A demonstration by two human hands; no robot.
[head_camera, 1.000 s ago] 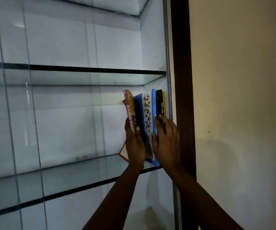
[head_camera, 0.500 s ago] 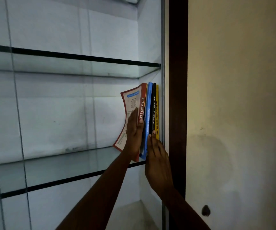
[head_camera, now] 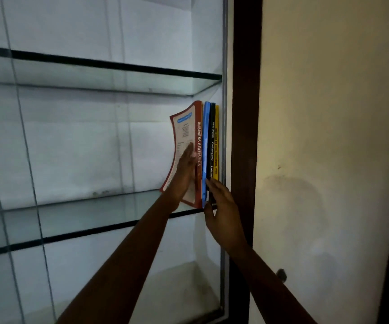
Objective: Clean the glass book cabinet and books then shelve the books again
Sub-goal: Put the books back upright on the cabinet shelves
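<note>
While four books are standing upright at the far right end of the glass shelf [head_camera: 95, 213], packed against the cabinet's right side wall [head_camera: 206, 43], the person is working on them with both hands. Their long axes are running straight up and down, with the spines facing out over the shelf's front edge. The left hand [head_camera: 184, 176] is lying flat on the bowed, flaring cover of the red book [head_camera: 198, 141], the leftmost one. Its fingers are straight and together, gripping nothing and pressing rightward. The right hand [head_camera: 223, 213] is sitting lower, at the shelf's front edge. Its fingers are stretched out and touching the feet of the black book [head_camera: 211, 141] and the yellow book [head_camera: 216, 141], clasping nothing that I can make out. The blue book [head_camera: 206, 136] is standing between the red and the black.

The loose cover is lying left of the row, so the left hand is nearer to it. I'd judge the push needs to go right, toward the wall, with the right hand squaring the spines backward.
</note>
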